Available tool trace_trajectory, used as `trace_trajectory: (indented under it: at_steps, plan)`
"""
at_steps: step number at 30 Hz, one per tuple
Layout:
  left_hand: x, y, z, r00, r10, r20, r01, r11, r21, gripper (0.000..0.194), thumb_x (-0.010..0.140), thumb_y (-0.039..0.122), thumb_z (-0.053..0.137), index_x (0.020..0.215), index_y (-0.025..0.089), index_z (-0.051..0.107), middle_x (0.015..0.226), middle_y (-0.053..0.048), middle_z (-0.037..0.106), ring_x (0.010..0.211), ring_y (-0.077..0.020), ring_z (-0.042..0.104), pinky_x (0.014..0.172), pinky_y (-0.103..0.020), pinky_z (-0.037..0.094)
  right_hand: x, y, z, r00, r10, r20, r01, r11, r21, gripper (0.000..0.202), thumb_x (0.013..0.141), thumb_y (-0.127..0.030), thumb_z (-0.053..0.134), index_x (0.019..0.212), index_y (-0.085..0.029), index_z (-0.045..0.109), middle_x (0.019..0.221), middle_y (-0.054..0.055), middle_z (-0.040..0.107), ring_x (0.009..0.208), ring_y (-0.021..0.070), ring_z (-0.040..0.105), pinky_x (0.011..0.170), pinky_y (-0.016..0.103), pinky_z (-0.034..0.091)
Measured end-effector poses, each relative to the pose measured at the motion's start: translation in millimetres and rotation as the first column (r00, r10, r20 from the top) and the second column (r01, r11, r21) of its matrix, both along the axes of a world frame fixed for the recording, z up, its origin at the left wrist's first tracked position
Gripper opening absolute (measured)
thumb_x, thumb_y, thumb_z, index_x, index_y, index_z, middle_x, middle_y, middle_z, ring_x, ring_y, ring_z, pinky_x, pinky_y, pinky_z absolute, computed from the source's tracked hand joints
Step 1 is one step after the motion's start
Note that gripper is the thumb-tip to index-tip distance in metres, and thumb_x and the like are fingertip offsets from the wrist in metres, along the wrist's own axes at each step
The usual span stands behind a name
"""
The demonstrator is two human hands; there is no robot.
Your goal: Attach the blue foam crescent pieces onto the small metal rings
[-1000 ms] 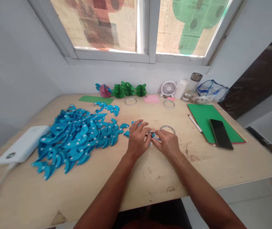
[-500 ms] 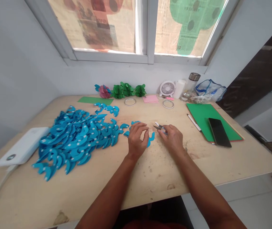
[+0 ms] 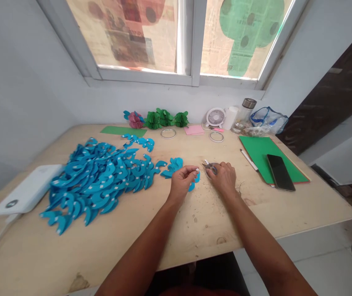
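Between thumb and forefinger, my left hand (image 3: 182, 181) pinches a small white piece of tape (image 3: 197, 169). It hovers over a curved blue paper piece (image 3: 192, 187), partly hidden by the fingers. My right hand (image 3: 224, 176) grips a small pair of scissors (image 3: 210, 167), whose dark blades point left and stand apart. A short white strip (image 3: 206, 162) shows at the blades; whether it is held along with them I cannot tell. Just left of my left hand lies a small stack of blue paper pieces (image 3: 174, 164).
A large heap of blue paper pieces with white squares (image 3: 102, 172) covers the left, beside a white power bank (image 3: 28, 189). Tape rolls (image 3: 168, 133), green paper flowers (image 3: 165, 118) and a small fan (image 3: 215, 118) line the back. Right are green sheets (image 3: 258, 164) and a phone (image 3: 281, 172).
My left hand has moved slightly right and lower, uncovering the small blue stack, and a white tape piece now shows in its fingertips. My right hand keeps the scissors in nearly the same place.
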State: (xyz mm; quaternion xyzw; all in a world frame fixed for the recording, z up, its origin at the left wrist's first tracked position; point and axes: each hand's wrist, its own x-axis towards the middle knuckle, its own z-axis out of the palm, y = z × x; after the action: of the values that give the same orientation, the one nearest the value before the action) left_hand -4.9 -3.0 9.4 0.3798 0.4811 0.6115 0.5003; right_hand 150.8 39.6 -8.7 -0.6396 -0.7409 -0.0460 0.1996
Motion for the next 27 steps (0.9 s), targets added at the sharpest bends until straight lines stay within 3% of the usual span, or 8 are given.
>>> trace_trajectory:
  at_steps: [3, 6, 11, 15, 27]
  plan:
    - [-1, 0, 0.5, 1.0, 0.005, 0.009, -0.005, 1.0, -0.006, 0.014, 0.062, 0.023, 0.067, 0.073, 0.015, 0.069, 0.06, 0.0, 0.062, 0.051, -0.0081, 0.049, 0.049, -0.02, 0.038, 3, 0, 2.0, 0.998, 0.012, -0.064, -0.008, 0.998, 0.06, 0.029, 0.082, -0.043, 0.053, 0.089, -0.02, 0.069, 0.081, 0.01, 0.062, 0.088, 0.0249, 0.049, 0.074, 0.035, 0.032]
    - [-1, 2, -0.9, 1.0, 0.003, 0.006, -0.003, 1.0, -0.016, 0.014, 0.062, 0.023, 0.066, 0.073, 0.015, 0.069, 0.06, 0.001, 0.062, 0.05, -0.0077, 0.048, 0.049, -0.02, 0.038, 3, -1, 4.1, 0.977, 0.106, -0.185, -0.085, 0.989, 0.119, 0.022, 0.083, -0.035, 0.052, 0.088, -0.02, 0.068, 0.082, 0.009, 0.062, 0.087, 0.0235, 0.05, 0.076, 0.035, 0.036]
    - [-1, 2, -1.3, 1.0, -0.003, -0.015, 0.002, 1.0, -0.029, 0.016, 0.062, 0.024, 0.067, 0.075, 0.015, 0.07, 0.06, 0.001, 0.062, 0.05, -0.0075, 0.048, 0.049, -0.021, 0.038, -6, -7, 8.9, 0.814, 0.391, -0.429, -0.347, 0.92, 0.181, 0.015, 0.083, -0.025, 0.051, 0.087, -0.021, 0.065, 0.083, 0.005, 0.064, 0.082, 0.0192, 0.055, 0.076, 0.032, 0.042]
    - [-1, 1, -1.1, 1.0, -0.019, -0.025, 0.018, 0.999, -0.035, 0.016, 0.063, 0.026, 0.068, 0.073, 0.014, 0.07, 0.06, 0.001, 0.061, 0.05, -0.0077, 0.047, 0.05, -0.021, 0.038, -14, -13, 15.6, 0.732, 0.482, -0.482, -0.423, 0.875, 0.234, 0.012, 0.082, -0.023, 0.051, 0.085, -0.021, 0.063, 0.081, 0.004, 0.064, 0.081, 0.0179, 0.056, 0.075, 0.032, 0.044]
    - [1, 1, -3.5, 0.996, -0.059, -0.069, 0.056, 0.998, -0.037, 0.018, 0.062, 0.026, 0.069, 0.076, 0.015, 0.072, 0.071, -0.002, 0.067, 0.055, -0.0097, 0.051, 0.051, -0.022, 0.039, -16, -15, 13.8, 0.774, 0.508, -0.378, -0.451, 0.862, 0.233, 0.009, 0.082, -0.021, 0.052, 0.084, -0.021, 0.061, 0.081, 0.005, 0.063, 0.083, 0.0187, 0.056, 0.076, 0.032, 0.043]
